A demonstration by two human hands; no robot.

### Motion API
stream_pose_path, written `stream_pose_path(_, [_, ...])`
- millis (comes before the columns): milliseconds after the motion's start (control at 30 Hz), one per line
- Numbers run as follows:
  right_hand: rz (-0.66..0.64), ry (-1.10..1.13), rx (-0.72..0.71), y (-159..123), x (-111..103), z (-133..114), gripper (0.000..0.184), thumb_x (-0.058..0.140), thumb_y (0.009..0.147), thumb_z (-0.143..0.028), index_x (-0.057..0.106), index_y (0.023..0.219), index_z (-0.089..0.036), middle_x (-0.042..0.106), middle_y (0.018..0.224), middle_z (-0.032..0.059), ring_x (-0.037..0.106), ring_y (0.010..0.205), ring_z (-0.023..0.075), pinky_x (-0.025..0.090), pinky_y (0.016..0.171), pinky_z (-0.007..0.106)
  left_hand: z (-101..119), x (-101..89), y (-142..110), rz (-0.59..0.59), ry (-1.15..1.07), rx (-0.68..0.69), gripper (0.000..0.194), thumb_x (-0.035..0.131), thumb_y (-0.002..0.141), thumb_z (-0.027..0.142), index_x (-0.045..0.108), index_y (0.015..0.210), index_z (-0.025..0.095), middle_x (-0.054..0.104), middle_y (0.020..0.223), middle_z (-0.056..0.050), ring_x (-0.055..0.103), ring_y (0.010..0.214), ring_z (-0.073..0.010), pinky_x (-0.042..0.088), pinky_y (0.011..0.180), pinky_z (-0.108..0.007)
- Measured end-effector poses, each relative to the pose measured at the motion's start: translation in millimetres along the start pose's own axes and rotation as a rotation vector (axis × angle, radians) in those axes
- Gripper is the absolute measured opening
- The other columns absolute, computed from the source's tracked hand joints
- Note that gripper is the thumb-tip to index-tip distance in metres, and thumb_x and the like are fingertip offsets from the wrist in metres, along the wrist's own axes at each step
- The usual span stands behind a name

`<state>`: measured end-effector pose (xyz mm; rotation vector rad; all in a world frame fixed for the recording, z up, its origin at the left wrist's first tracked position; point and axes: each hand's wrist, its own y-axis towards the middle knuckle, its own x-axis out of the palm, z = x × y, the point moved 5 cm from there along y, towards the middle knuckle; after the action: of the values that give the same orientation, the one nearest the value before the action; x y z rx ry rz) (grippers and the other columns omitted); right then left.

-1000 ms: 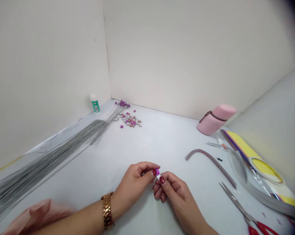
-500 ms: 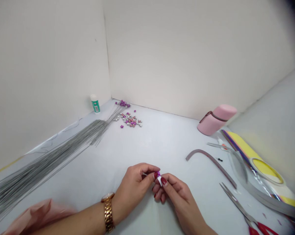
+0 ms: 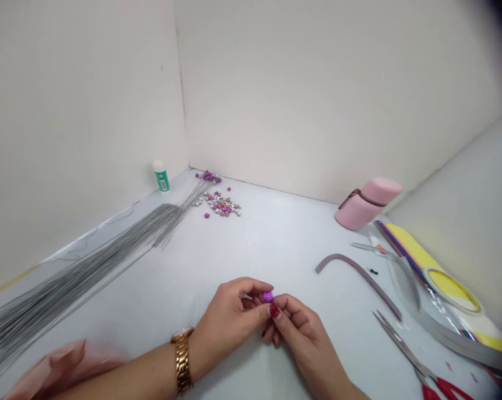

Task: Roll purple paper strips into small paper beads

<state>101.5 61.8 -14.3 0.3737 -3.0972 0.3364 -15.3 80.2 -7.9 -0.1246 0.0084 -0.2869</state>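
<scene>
A small purple paper bud [image 3: 268, 296] is held just above the white surface [image 3: 276, 244], pinched between the fingertips of the left hand [image 3: 229, 314] and the right hand [image 3: 301, 328]. Both grips are closed on it, with the two hands brought close together, and the bud is left partly visible between the fingers.

A gold wristwatch [image 3: 182, 361] is worn on the left wrist, to the lower left of the bud. Further left, a long bundle of thin silver wires [image 3: 79, 266] is laid out diagonally, and a crumpled pink tissue [image 3: 59, 364] is seen near the lower left corner. Well beyond the bud, a heap of small purple and silver flowers [image 3: 221, 205] is scattered, and a white glue bottle with a green label [image 3: 162, 176] is stood upright by the wall.

To the right of the bud, a curved grey paper strip [image 3: 359, 280] is lying on the surface, and a pair of red-handled scissors [image 3: 413, 358] is placed to the lower right. Further right, a stack of coloured paper [image 3: 413, 258] is partly covered by a roll of tape [image 3: 453, 290], and a pink bottle [image 3: 367, 204] is laid on its side beyond them.
</scene>
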Motion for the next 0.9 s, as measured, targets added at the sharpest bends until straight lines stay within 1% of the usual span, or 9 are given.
stream_pose_path(100, [-0.028, -0.015, 0.000, -0.5, 1.5, 0.1, 0.025, 0.053, 0.080, -0.038, 0.055, 0.071, -0.015, 0.058, 0.058, 0.0012, 0.049, 0.053, 0.0112, 0.036, 0.051, 0.022, -4.4, -0.7, 2.3, 0.024, -0.073, -0.063, 0.014, 0.056, 0.073, 0.024, 0.062, 0.079, 0.014, 0.062, 0.062, -0.002, 0.057, 0.056, -0.0139, 0.045, 0.055, -0.025])
stream_pose_path(167, [-0.010, -0.020, 0.010, -0.5, 1.4, -0.4, 0.027, 0.054, 0.078, -0.041, 0.056, 0.070, -0.015, 0.059, 0.061, 0.0023, 0.050, 0.053, 0.0116, 0.037, 0.050, 0.023, -4.9, -1.5, 3.3, 0.038, -0.086, -0.070, 0.013, 0.055, 0.074, 0.024, 0.063, 0.076, 0.014, 0.060, 0.058, -0.001, 0.056, 0.056, -0.0135, 0.044, 0.056, -0.025])
stream_pose_path(233, [0.024, -0.021, 0.028, -0.4, 0.8, -0.7, 0.028, 0.057, 0.076, -0.042, 0.056, 0.070, -0.015, 0.060, 0.063, 0.0028, 0.050, 0.053, 0.0121, 0.037, 0.050, 0.023, -3.5, -2.4, 3.5, 0.046, -0.078, -0.064, 0.014, 0.055, 0.074, 0.023, 0.064, 0.075, 0.014, 0.061, 0.059, -0.001, 0.056, 0.059, -0.0137, 0.044, 0.059, -0.025])
stream_pose_path(333, [0.068, -0.008, 0.036, -0.4, -0.3, -1.5, 0.027, 0.059, 0.073, -0.042, 0.054, 0.069, -0.016, 0.058, 0.061, 0.0011, 0.050, 0.052, 0.0117, 0.036, 0.048, 0.022, -0.8, -2.6, 2.4, 0.035, -0.084, -0.055, 0.014, 0.054, 0.074, 0.023, 0.065, 0.076, 0.014, 0.063, 0.063, -0.001, 0.057, 0.063, -0.0145, 0.044, 0.062, -0.025])
stream_pose_path(433, [0.087, 0.005, 0.022, -0.4, -1.6, -1.3, 0.023, 0.060, 0.074, -0.039, 0.054, 0.073, -0.017, 0.056, 0.058, -0.0011, 0.049, 0.051, 0.0107, 0.035, 0.048, 0.021, 1.2, -3.0, 0.9, 0.040, -0.090, -0.024, 0.011, 0.056, 0.073, 0.021, 0.065, 0.071, 0.014, 0.063, 0.066, -0.002, 0.057, 0.065, -0.0148, 0.043, 0.064, -0.025])
stream_pose_path(600, [0.061, -0.040, -0.007, 0.2, -3.4, 0.2, 0.020, 0.056, 0.078, -0.035, 0.056, 0.074, -0.015, 0.056, 0.057, -0.0004, 0.048, 0.053, 0.0108, 0.036, 0.050, 0.022, -4.1, 3.6, 1.9, -0.054, -0.254, -0.077, 0.012, 0.054, 0.075, 0.022, 0.060, 0.072, 0.013, 0.060, 0.058, -0.001, 0.056, 0.057, -0.0139, 0.043, 0.061, -0.026])
stream_pose_path(700, [0.054, -0.071, -0.017, 0.5, -4.7, 0.1, 0.019, 0.055, 0.080, -0.033, 0.056, 0.073, -0.015, 0.057, 0.060, 0.0006, 0.049, 0.055, 0.0112, 0.037, 0.052, 0.022, -5.2, 5.3, 4.0, -0.083, -0.332, -0.103, 0.014, 0.054, 0.076, 0.023, 0.061, 0.071, 0.011, 0.060, 0.060, -0.002, 0.055, 0.058, -0.0126, 0.041, 0.061, -0.025])
stream_pose_path(800, [0.034, -0.067, -0.025, 0.6, -4.8, -0.1, 0.019, 0.054, 0.080, -0.033, 0.056, 0.074, -0.015, 0.058, 0.062, 0.0016, 0.051, 0.057, 0.0122, 0.038, 0.053, 0.023, -6.8, 2.5, 5.8, -0.044, -0.377, -0.135, 0.014, 0.057, 0.075, 0.024, 0.060, 0.070, 0.011, 0.058, 0.058, -0.001, 0.052, 0.056, -0.0107, 0.039, 0.058, -0.024])
stream_pose_path(900, [0.016, -0.030, -0.013, 1.0, -4.8, 1.0, 0.018, 0.054, 0.080, -0.032, 0.057, 0.075, -0.015, 0.059, 0.064, 0.0021, 0.051, 0.057, 0.0123, 0.038, 0.053, 0.023, -8.0, -0.9, 6.6, -0.010, -0.392, -0.127, 0.017, 0.054, 0.077, 0.026, 0.061, 0.074, 0.011, 0.058, 0.061, -0.002, 0.051, 0.058, -0.0104, 0.038, 0.059, -0.023])
